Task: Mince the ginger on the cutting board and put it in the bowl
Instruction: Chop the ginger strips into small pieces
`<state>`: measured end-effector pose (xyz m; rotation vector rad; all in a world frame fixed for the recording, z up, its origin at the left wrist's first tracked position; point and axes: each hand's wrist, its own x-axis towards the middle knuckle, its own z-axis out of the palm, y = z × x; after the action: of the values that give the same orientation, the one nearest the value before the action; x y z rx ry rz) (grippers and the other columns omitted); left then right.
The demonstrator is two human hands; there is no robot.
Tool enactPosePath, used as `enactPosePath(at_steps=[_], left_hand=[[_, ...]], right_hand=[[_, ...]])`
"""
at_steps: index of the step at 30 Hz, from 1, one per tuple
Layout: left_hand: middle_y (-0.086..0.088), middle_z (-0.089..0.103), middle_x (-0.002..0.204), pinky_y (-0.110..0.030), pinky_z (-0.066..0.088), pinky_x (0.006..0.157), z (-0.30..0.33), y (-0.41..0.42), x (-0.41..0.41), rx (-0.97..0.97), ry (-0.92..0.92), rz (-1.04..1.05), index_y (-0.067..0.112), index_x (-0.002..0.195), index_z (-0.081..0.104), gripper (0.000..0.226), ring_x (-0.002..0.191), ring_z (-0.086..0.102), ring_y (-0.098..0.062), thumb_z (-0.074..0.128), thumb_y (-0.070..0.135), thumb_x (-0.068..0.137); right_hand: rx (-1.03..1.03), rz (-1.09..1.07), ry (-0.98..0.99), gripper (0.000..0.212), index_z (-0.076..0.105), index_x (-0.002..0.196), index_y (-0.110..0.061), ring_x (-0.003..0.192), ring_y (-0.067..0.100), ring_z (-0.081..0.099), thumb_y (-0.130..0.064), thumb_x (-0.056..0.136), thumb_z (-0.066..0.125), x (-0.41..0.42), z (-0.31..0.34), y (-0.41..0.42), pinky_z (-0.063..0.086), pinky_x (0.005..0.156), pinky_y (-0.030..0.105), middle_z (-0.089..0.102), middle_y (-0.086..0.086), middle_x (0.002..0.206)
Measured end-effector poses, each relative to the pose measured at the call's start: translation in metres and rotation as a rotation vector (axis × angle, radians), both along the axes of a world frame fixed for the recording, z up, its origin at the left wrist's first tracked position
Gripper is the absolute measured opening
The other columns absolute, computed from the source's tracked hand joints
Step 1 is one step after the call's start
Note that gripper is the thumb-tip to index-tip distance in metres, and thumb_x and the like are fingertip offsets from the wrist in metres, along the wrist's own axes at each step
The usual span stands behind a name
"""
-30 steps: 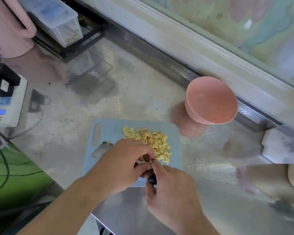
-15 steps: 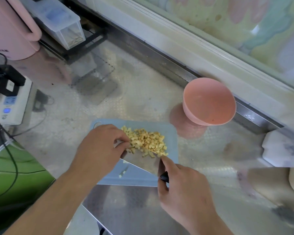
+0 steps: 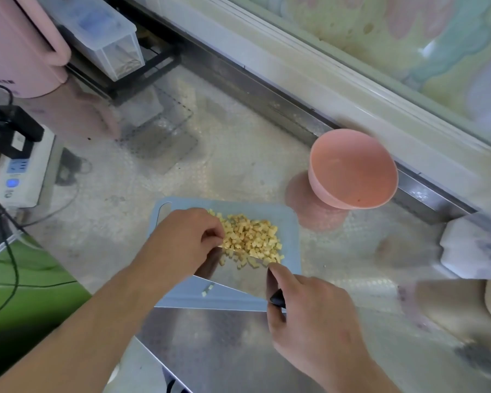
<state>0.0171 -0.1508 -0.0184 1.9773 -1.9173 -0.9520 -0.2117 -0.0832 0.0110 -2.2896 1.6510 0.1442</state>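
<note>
The left hand [image 3: 182, 239] has moved from the knife [image 3: 233, 272] handle to the ginger [image 3: 251, 238] pile mid-board [image 3: 291, 245], fingers curled against it, sweeping dice onto the blade the right hand [image 3: 312, 316] grips, so transfer to the bowl [image 3: 352, 168] at two o'clock looks next.

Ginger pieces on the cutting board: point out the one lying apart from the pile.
The lone ginger piece near the board's front edge, below the knife blade; the rest sit heaped.
</note>
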Motion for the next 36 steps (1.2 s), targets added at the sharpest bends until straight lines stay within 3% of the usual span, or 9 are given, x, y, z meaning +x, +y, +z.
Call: enactPosePath(at_steps=[3,6,10,16,21,27,31,33,36], left_hand=[[0.017,0.069,0.088,-0.009,0.049,0.068,0.008,0.0,0.009,-0.09,0.137,0.092,0.033,0.088,0.076,0.013,0.084,0.063,-0.002,0.074,0.022,0.094],[0.012,0.071,0.09,-0.017,0.055,0.068,0.021,0.005,0.023,0.044,0.32,0.03,0.037,0.089,0.076,0.008,0.085,0.064,-0.011,0.081,0.031,0.087],[0.019,0.07,0.093,-0.023,0.054,0.078,0.012,0.004,0.038,0.151,0.207,-0.052,0.043,0.089,0.076,0.019,0.085,0.066,-0.007,0.088,0.03,0.081],[0.019,0.073,0.09,-0.016,0.051,0.077,0.004,-0.003,0.031,0.013,0.137,0.05,0.042,0.084,0.076,0.021,0.086,0.065,0.001,0.077,0.023,0.091],[0.026,0.069,0.101,-0.013,0.049,0.081,0.023,0.001,0.027,0.197,0.236,-0.199,0.047,0.095,0.077,0.019,0.097,0.064,0.005,0.087,0.047,0.078],[0.022,0.068,0.093,-0.02,0.055,0.063,0.001,-0.003,0.023,0.009,0.133,-0.116,0.038,0.091,0.079,0.013,0.084,0.065,0.001,0.076,0.026,0.093],[0.022,0.065,0.096,-0.014,0.047,0.076,0.005,0.002,0.018,-0.006,0.211,-0.201,0.04,0.1,0.076,0.007,0.091,0.062,0.002,0.074,0.038,0.093],[0.022,0.063,0.097,-0.017,0.047,0.076,0.006,0.004,0.012,0.071,0.211,-0.304,0.041,0.104,0.072,0.018,0.092,0.06,0.001,0.076,0.049,0.088],[0.017,0.062,0.092,-0.025,0.047,0.073,-0.003,0.001,0.008,-0.001,0.106,-0.306,0.037,0.099,0.071,0.01,0.082,0.058,-0.003,0.074,0.042,0.092]], right_hand=[[-0.001,-0.014,-0.002,0.011,0.041,0.089,-0.036,0.054,0.014,0.05,-0.04,0.078,0.04,0.0,0.001,0.0,0.047,0.046,0.032,0.056,-0.012,0.064],[-0.019,-0.01,0.03,0.014,0.044,0.088,-0.036,0.05,0.014,0.047,-0.039,0.076,0.036,0.0,0.004,-0.002,0.042,0.041,0.031,0.055,-0.012,0.06],[-0.045,-0.015,0.052,0.016,0.05,0.088,-0.035,0.044,0.014,0.039,-0.038,0.075,0.04,0.0,0.01,-0.002,0.035,0.035,0.028,0.05,-0.013,0.054],[-0.022,-0.028,0.082,0.016,0.051,0.089,-0.035,0.045,0.015,0.039,-0.037,0.074,0.045,0.0,0.014,0.001,0.035,0.036,0.028,0.049,-0.012,0.054],[0.003,-0.027,0.092,0.019,0.051,0.093,-0.037,0.046,0.014,0.045,-0.039,0.076,0.042,0.003,0.019,0.003,0.041,0.037,0.031,0.052,-0.012,0.056],[-0.007,-0.036,0.076,0.016,0.052,0.088,-0.036,0.045,0.012,0.043,-0.039,0.076,0.042,0.008,0.019,0.004,0.039,0.035,0.029,0.05,-0.013,0.054],[-0.01,-0.039,0.075,0.02,0.055,0.091,-0.035,0.047,0.014,0.048,-0.04,0.076,0.044,0.011,0.016,0.005,0.04,0.036,0.031,0.053,-0.013,0.056],[-0.01,-0.035,0.074,0.023,0.055,0.094,-0.035,0.048,0.013,0.049,-0.039,0.075,0.044,0.014,0.015,0.005,0.042,0.037,0.032,0.054,-0.013,0.057],[0.0,-0.022,0.077,0.022,0.054,0.093,-0.034,0.048,0.014,0.048,-0.04,0.076,0.043,0.019,0.014,0.006,0.043,0.038,0.032,0.054,-0.012,0.057]])
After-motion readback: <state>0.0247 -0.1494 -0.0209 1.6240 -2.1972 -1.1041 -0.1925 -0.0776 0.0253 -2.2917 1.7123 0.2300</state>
